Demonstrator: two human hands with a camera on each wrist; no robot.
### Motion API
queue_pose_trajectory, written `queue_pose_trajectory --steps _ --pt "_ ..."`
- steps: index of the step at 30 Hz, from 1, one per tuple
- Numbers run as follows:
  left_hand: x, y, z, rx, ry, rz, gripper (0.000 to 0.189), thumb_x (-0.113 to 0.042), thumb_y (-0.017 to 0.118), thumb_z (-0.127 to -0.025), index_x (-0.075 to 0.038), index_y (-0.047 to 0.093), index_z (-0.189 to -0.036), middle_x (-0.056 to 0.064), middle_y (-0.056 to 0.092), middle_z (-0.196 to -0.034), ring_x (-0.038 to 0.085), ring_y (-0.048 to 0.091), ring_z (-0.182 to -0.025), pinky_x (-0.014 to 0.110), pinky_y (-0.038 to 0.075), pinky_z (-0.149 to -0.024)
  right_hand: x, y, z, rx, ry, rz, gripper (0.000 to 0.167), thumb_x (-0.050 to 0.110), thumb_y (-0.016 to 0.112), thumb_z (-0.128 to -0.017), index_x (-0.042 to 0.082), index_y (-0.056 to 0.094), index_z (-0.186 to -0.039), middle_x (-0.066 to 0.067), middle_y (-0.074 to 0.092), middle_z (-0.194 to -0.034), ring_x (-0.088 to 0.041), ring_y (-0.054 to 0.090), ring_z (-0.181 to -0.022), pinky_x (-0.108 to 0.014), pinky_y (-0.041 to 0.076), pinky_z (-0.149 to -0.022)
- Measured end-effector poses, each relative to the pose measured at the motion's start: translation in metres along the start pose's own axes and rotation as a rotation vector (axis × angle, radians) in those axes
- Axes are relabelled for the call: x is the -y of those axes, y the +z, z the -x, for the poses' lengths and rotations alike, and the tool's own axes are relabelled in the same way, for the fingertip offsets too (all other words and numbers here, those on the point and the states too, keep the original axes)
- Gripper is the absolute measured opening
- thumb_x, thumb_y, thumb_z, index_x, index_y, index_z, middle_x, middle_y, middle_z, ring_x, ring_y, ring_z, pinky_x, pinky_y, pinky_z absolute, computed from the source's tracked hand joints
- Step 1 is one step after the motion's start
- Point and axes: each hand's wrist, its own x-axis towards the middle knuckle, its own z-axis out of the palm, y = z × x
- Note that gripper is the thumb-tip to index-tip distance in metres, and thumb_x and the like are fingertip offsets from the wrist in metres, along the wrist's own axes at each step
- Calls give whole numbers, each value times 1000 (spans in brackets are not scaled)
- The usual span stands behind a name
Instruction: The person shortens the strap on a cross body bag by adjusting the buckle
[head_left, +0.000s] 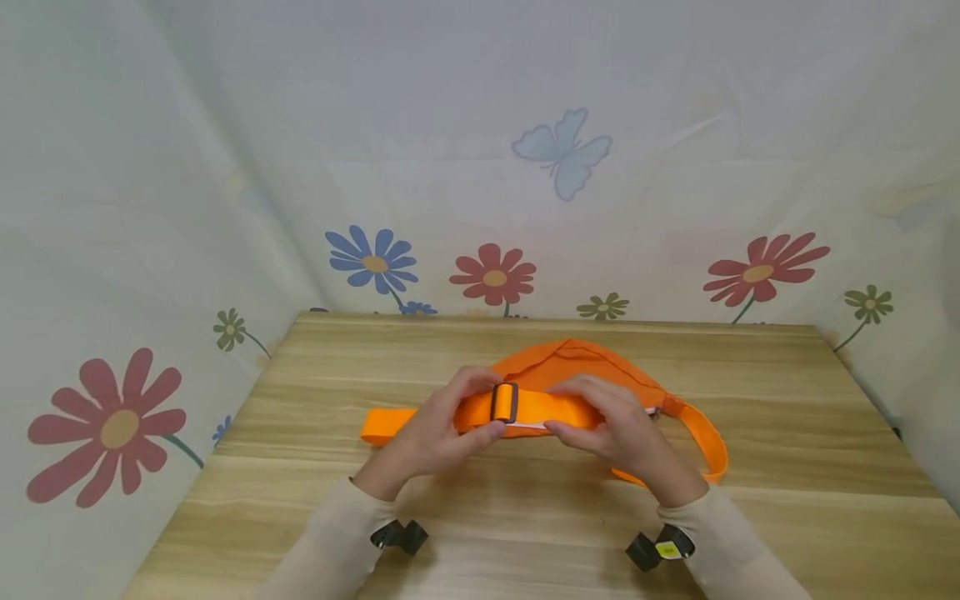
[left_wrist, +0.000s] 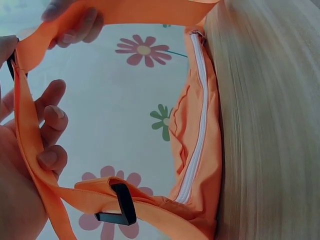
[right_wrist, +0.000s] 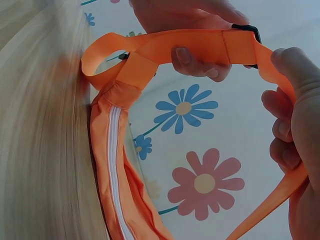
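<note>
An orange waist bag (head_left: 592, 360) rests on the table, its white zipper (left_wrist: 202, 105) facing my body. Above it, both hands hold up its orange strap (head_left: 546, 407) in an arch. My left hand (head_left: 438, 425) grips the strap beside a black slider buckle (head_left: 504, 403), fingers behind and thumb in front. To the right of that slider, my right hand (head_left: 617, 423) pinches the strap between thumb and fingers. A second black buckle (left_wrist: 123, 205) sits on the strap near one end of the bag in the left wrist view.
The wood-grain table (head_left: 525, 525) ends at a pale curtain (head_left: 450, 125) printed with flowers and a butterfly. One strap loop (head_left: 386, 423) sticks out left of my left hand; another loop (head_left: 712, 442) curves around on the right.
</note>
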Motion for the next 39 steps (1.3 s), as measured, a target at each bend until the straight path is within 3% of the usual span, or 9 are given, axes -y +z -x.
queue_pose_trajectory --steps 5,9,14,18,22,27,32,39 --pt "0 2 -2 8 36 7 54 -25 77 -99 -16 51 -146 5 63 -146 23 63 -126 44 56 -112 2 4 -3 -18 -27 -34 45 48 71 -102 5 74 -116 -9 77 -101 -18 69 -82 -15 58 -75" --pt "0 4 -4 33 55 7 52 -28 78 -99 -23 53 -144 -2 65 -135 18 64 -115 36 59 -102 4 7 -6 7 -31 -33 45 47 72 -101 5 74 -117 -9 78 -102 -18 69 -82 -18 59 -73" --pt "2 7 -5 50 30 -6 52 -38 76 -99 -29 54 -145 -8 64 -130 16 62 -116 38 58 -101 7 9 -8 76 10 7 49 51 71 -98 7 75 -119 -5 79 -107 -17 70 -87 -21 60 -76" --pt "3 7 -6 41 36 -8 50 -38 76 -99 -26 58 -144 -7 65 -129 18 62 -117 40 56 -103 11 8 -10 134 37 39 47 45 79 -95 7 75 -122 -3 78 -109 -16 71 -91 -25 62 -78" --pt "4 5 -4 19 19 24 47 -36 75 -99 -26 61 -143 -6 66 -131 19 61 -118 41 56 -104 13 5 -10 199 79 71 48 36 89 -90 9 73 -127 -2 77 -115 -16 72 -96 -29 65 -83" --pt "4 -2 1 -63 -22 45 46 -35 77 -97 -31 63 -140 -5 68 -135 22 59 -123 49 52 -108 12 -5 -4 222 132 121 55 21 95 -83 8 72 -130 -3 76 -117 -16 70 -98 -34 65 -85" --pt "5 -5 0 -70 26 44 45 -31 77 -97 -27 64 -140 -2 68 -136 23 60 -124 49 51 -110 8 -11 1 218 145 118 49 25 92 -87 9 72 -130 1 75 -112 -11 65 -94 -30 64 -82" --pt "7 0 -2 -71 90 65 47 -25 77 -98 -21 60 -142 2 67 -135 23 59 -125 43 51 -112 2 -6 2 130 23 97 49 48 71 -101 5 73 -123 -3 75 -106 -12 66 -87 -21 60 -78"
